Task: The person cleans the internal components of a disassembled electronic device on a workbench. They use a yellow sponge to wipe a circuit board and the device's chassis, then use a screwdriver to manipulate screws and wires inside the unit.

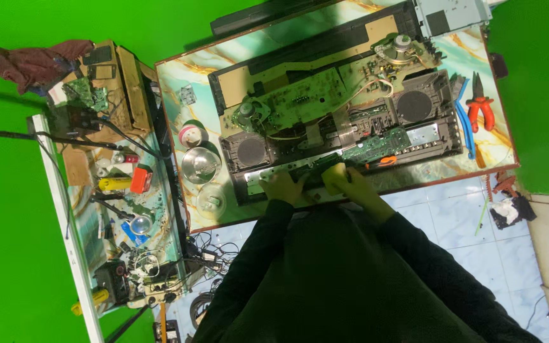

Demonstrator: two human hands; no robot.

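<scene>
The bench had a glossy marbled top. The opened device's housing was matt black plastic, its circuit board dull green. A shiny metal bowl gleamed beside it.

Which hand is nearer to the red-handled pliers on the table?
Right. The right hand rests on the opened device's near edge, on the pliers' side; the left hand sits beside it, farther from the pliers.
</scene>
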